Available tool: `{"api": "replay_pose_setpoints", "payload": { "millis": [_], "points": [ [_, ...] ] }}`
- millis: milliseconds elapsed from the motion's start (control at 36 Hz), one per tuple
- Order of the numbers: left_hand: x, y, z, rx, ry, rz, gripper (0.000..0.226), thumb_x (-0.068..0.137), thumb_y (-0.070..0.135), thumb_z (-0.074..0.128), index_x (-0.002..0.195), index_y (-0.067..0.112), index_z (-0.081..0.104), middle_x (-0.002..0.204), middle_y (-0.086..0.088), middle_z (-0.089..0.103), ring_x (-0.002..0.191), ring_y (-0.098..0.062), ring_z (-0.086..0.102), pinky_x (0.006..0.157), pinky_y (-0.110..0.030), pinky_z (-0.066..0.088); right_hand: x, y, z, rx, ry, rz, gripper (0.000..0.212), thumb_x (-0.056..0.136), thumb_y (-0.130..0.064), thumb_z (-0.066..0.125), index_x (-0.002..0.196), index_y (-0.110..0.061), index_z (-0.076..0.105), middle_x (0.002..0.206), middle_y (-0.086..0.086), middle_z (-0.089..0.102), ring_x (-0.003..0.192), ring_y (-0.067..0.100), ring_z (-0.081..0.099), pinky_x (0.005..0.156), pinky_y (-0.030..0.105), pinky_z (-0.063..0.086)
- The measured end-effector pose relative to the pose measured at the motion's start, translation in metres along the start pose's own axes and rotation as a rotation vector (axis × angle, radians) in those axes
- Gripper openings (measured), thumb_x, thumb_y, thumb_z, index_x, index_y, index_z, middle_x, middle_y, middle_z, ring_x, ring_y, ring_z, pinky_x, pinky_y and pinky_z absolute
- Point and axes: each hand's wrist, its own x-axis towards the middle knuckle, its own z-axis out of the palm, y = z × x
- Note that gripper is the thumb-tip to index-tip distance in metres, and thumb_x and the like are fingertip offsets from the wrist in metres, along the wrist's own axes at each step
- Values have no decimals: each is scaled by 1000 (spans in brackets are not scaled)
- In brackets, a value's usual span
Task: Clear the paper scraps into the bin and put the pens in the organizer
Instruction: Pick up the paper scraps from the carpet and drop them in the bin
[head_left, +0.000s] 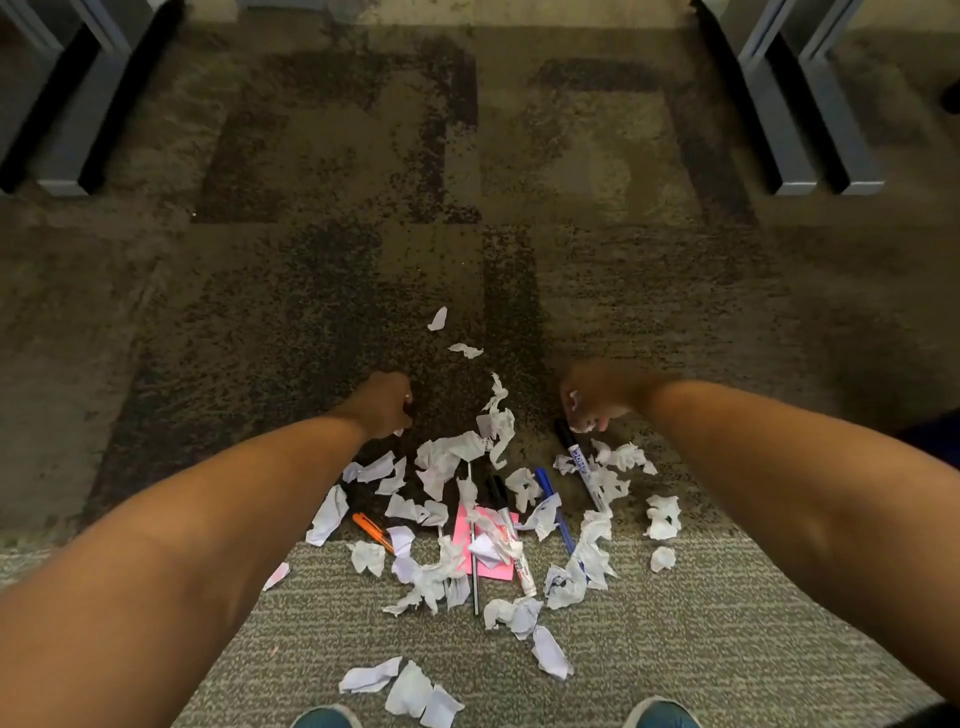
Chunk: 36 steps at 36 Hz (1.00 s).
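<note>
Several crumpled white paper scraps (452, 457) lie scattered on the carpet in front of my feet. Among them lie a black-capped white marker (579, 457), a blue pen (553, 506), an orange pen (371, 530), another marker (511, 540) and a thin dark pencil (474, 582) over a pink note (485, 545). My left hand (384, 402) hangs over the pile's left edge, fingers curled downward; a small white bit shows under it. My right hand (592, 397) hovers above the black-capped marker, fingers curled round white paper scraps. Neither bin nor organizer is in view.
The floor is patterned brown carpet (337, 234) with a lighter striped section near me. Grey metal furniture legs stand at the far left (67, 119) and far right (800, 114). My shoes (327, 717) show at the bottom edge.
</note>
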Motion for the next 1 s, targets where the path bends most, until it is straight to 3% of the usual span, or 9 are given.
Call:
{"api": "replay_pose_setpoints", "payload": {
  "millis": [139, 250, 389, 417, 528, 722, 861, 917, 1000],
  "points": [
    [-9, 8, -11, 5, -24, -25, 24, 92, 8, 58, 113, -2, 63, 119, -21, 62, 107, -31, 61, 94, -38, 50, -11, -1, -8, 127, 10, -25, 13, 84, -5, 70, 85, -17, 65, 83, 7, 74, 59, 8, 72, 50, 19, 52],
    [-23, 16, -22, -54, 7, -39, 29, 99, 4, 42, 119, -5, 61, 127, -21, 59, 117, -32, 57, 101, -35, 44, -31, 3, -21, 280, 96, -45, 14, 86, 1, 68, 94, -10, 63, 94, 18, 73, 61, 11, 73, 51, 17, 52],
    [-29, 22, -32, -129, 30, -38, 31, 98, -2, 42, 119, -2, 65, 131, -18, 59, 122, -29, 55, 104, -34, 42, -43, 11, -28, 254, 88, -8, 26, 94, -4, 62, 120, -7, 62, 105, 11, 70, 88, 23, 73, 74, 33, 61],
    [-29, 23, -33, -141, 46, -46, 28, 98, 2, 45, 117, -3, 65, 129, -19, 60, 120, -30, 55, 103, -35, 44, -45, 11, -28, 228, 91, -6, 26, 94, -5, 62, 120, -6, 63, 109, 12, 69, 91, 26, 72, 77, 34, 61],
    [-31, 24, -37, -150, 66, -61, 31, 93, 20, 63, 111, -5, 66, 118, -20, 64, 112, -32, 59, 99, -38, 46, -53, 17, -28, 298, 132, 38, 8, 93, -7, 63, 98, -6, 69, 101, 17, 70, 65, 13, 71, 50, 16, 53],
    [-41, 15, -16, -82, 86, -150, 32, 85, 20, 72, 107, -2, 67, 117, -20, 64, 107, -32, 62, 95, -38, 50, -71, 38, -27, 364, 75, 99, 6, 84, -4, 74, 84, -9, 71, 102, 6, 74, 80, 18, 76, 63, 25, 60],
    [-37, 6, -8, -88, 99, -156, 36, 84, 27, 73, 107, 0, 65, 113, -19, 64, 104, -31, 61, 90, -38, 51, -78, 41, -21, 332, 24, 139, 27, 81, -2, 78, 103, 7, 64, 93, 1, 73, 65, 6, 73, 55, 16, 55],
    [-33, 3, -6, -104, 110, -157, 41, 83, 29, 74, 110, 0, 63, 115, -18, 62, 105, -31, 60, 89, -37, 50, -80, 43, -18, 252, -5, 151, 20, 82, -7, 79, 98, -6, 66, 92, -1, 71, 63, 5, 72, 51, 13, 52],
    [-28, 0, 1, -116, 113, -123, 42, 81, 30, 76, 110, 3, 61, 114, -16, 60, 104, -30, 58, 87, -36, 48, -76, 49, -13, 123, -35, 138, 17, 81, -20, 81, 91, -19, 68, 97, 2, 74, 73, 10, 74, 62, 20, 56]
  ]
}}
